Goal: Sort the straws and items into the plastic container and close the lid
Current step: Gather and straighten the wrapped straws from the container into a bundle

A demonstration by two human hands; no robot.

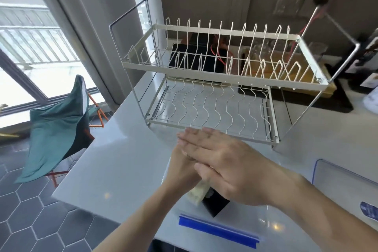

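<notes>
The right hand is held flat, fingers straight and together, palm down, and is laid across the left hand, which is largely covered by it. The left hand is seen closed around a pale speckled item, whose lower end sticks out beneath both hands; just beside that end, a black boxy item is seen, and whether it is gripped or merely resting on the surface cannot be told. Whether the right hand presses on anything but the left hand cannot be told either. Near the forearms, at the front edge of the white surface, a clear zip bag with a blue seal strip is laid flat. To the right, a clear plastic container with a blue rim is partly shown at the picture's edge, well apart from the hands. Just beyond the fingertips a two-tier wire dish rack is stood on the surface, both tiers bare. Off to the left, on the hexagon-tiled floor, a green folding chair is placed by the window.
</notes>
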